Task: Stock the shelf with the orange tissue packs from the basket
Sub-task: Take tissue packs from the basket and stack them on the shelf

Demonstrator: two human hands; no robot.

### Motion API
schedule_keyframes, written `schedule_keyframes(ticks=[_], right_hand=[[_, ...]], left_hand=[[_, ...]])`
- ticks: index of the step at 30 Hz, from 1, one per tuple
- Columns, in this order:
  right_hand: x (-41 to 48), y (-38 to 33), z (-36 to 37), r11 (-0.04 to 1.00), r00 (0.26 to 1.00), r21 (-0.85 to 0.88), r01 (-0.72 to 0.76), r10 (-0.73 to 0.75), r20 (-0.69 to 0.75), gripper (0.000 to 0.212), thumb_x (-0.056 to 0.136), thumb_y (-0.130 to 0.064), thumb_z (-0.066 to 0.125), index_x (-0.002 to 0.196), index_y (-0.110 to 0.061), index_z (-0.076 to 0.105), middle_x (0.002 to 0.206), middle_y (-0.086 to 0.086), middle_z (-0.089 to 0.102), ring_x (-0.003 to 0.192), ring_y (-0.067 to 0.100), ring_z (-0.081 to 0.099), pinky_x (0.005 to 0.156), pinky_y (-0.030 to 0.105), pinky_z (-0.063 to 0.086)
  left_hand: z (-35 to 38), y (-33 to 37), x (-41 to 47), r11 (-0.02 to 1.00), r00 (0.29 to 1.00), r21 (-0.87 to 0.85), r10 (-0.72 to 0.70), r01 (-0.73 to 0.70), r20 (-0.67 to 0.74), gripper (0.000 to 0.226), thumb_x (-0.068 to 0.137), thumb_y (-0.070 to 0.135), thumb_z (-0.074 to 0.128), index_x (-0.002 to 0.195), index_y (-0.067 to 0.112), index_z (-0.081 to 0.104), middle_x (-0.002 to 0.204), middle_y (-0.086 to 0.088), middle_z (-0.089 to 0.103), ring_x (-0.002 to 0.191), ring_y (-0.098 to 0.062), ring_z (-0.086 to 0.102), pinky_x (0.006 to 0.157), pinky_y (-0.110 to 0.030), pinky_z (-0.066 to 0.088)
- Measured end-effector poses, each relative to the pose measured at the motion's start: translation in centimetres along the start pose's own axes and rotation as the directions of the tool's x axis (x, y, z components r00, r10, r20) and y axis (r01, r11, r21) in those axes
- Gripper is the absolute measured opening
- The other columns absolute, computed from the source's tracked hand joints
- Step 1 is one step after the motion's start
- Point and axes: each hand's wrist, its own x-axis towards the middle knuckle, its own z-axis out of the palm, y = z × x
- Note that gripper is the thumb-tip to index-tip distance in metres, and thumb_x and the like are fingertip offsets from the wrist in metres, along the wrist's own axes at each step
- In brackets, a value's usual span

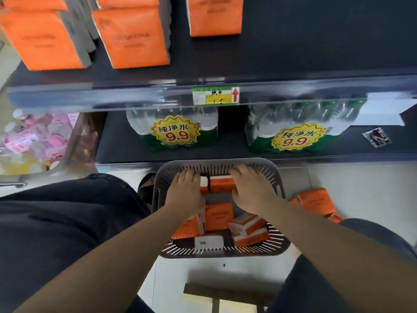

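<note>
While both hands sit inside the basket, I start at the fingertips: the left hand's [185, 195] fingers [188, 176] lie nearly straight over a white-ended pack [204, 182] at the far end. The right hand's [250, 190] fingers [244, 172] are spread over the right end of an orange tissue pack [222, 185] just beside it, their tips close to the far wall. From my seat the left thumb is hidden, and I cannot tell whether either hand has actually closed on a pack or only rests on it.

These two packs lie side by side between the hands. Nearer to me in the grey slotted basket [278, 186], more orange packs [220, 216] lie jumbled, some tilted [248, 229], one showing a white face [208, 242]. On the pale floor just right of the basket lie further orange packs [316, 199].

Beyond the basket, a low dark shelf carries two wrapped bundles of water bottles [173, 132] with yellow 9.9 stickers, and a small packet [376, 137] at far right. Above it, the upper shelf [304, 53] bears a green and yellow price label [215, 96] on its edge and three groups of upright orange packs [133, 39] at its left half. Pink goods [38, 136] sit in a bin at far left. Dark trouser legs [56, 222] flank the basket.
</note>
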Motion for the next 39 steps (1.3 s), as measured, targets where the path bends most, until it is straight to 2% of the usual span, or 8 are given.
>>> schedule_keyframes(ticks=[7, 13, 16, 19, 25, 31, 39], right_hand=[[3.1, 1.4, 4.5, 0.999, 0.988, 0.011, -0.049, 0.047, 0.144, 0.059, 0.088, -0.027, 0.057, 0.141, -0.018, 0.034, 0.146, 0.007, 0.035, 0.135, 0.025, 0.035, 0.114, 0.043, 0.03], [6.5, 2.5, 6.9, 0.998, 0.974, 0.013, -0.067, 0.063, 0.217, 0.063, 0.086, -0.025, 0.06, 0.142, -0.016, 0.033, 0.147, 0.008, 0.035, 0.135, 0.024, 0.037, 0.113, 0.044, 0.031], [8.1, 3.0, 8.0, 0.998, 0.972, 0.011, -0.061, 0.057, 0.226, 0.064, 0.084, -0.022, 0.062, 0.142, -0.014, 0.034, 0.143, 0.009, 0.038, 0.131, 0.025, 0.041, 0.111, 0.043, 0.034], [9.2, 3.3, 9.3, 0.998, 0.972, 0.002, -0.062, 0.06, 0.229, 0.063, 0.084, -0.021, 0.062, 0.141, -0.013, 0.035, 0.142, 0.009, 0.039, 0.13, 0.025, 0.041, 0.111, 0.042, 0.034], [10.3, 3.4, 11.3, 0.998, 0.973, -0.028, -0.049, 0.054, 0.225, 0.066, 0.083, -0.016, 0.061, 0.143, -0.01, 0.032, 0.142, 0.011, 0.038, 0.131, 0.027, 0.039, 0.113, 0.041, 0.029], [11.0, 3.4, 12.2, 0.997, 0.979, -0.076, -0.031, 0.046, 0.199, 0.061, 0.083, -0.013, 0.061, 0.139, -0.009, 0.037, 0.137, 0.013, 0.041, 0.127, 0.027, 0.042, 0.109, 0.04, 0.033], [11.9, 3.2, 12.9, 0.994, 0.973, -0.105, -0.019, 0.042, 0.225, 0.056, 0.083, -0.016, 0.063, 0.134, -0.009, 0.042, 0.133, 0.013, 0.042, 0.125, 0.028, 0.041, 0.106, 0.04, 0.035]], left_hand=[[3.7, -1.0, 2.6, 0.999, 0.993, 0.031, -0.018, 0.015, 0.118, 0.062, 0.094, 0.035, 0.047, 0.147, 0.01, 0.028, 0.151, -0.01, 0.031, 0.143, -0.025, 0.025, 0.121, -0.039, 0.017], [5.6, -2.4, 5.5, 0.999, 0.989, 0.028, -0.04, 0.036, 0.145, 0.066, 0.09, 0.032, 0.056, 0.146, 0.011, 0.03, 0.147, -0.009, 0.035, 0.138, -0.024, 0.032, 0.118, -0.037, 0.023], [6.4, -2.9, 6.9, 0.998, 0.984, 0.068, -0.022, 0.01, 0.175, 0.074, 0.089, 0.03, 0.057, 0.149, 0.008, 0.022, 0.15, -0.01, 0.03, 0.14, -0.026, 0.028, 0.12, -0.037, 0.019], [7.4, -3.5, 7.7, 0.993, 0.979, 0.118, -0.002, -0.023, 0.203, 0.072, 0.089, 0.019, 0.053, 0.151, 0.007, 0.017, 0.152, -0.011, 0.026, 0.142, -0.026, 0.026, 0.121, -0.037, 0.016], [9.4, -4.6, 8.7, 0.992, 0.982, 0.119, 0.011, -0.034, 0.189, 0.063, 0.095, 0.015, 0.045, 0.151, 0.01, 0.018, 0.152, -0.009, 0.03, 0.141, -0.025, 0.029, 0.119, -0.035, 0.015], [10.4, -5.1, 9.9, 0.999, 0.98, 0.043, -0.018, 0.01, 0.197, 0.051, 0.096, 0.013, 0.044, 0.145, 0.014, 0.032, 0.145, -0.008, 0.042, 0.135, -0.024, 0.038, 0.114, -0.035, 0.027], [9.8, -5.4, 9.9, 0.998, 0.965, 0.001, -0.058, 0.059, 0.256, 0.046, 0.096, 0.015, 0.048, 0.141, 0.013, 0.037, 0.136, -0.012, 0.049, 0.125, -0.028, 0.048, 0.1, -0.039, 0.043]])
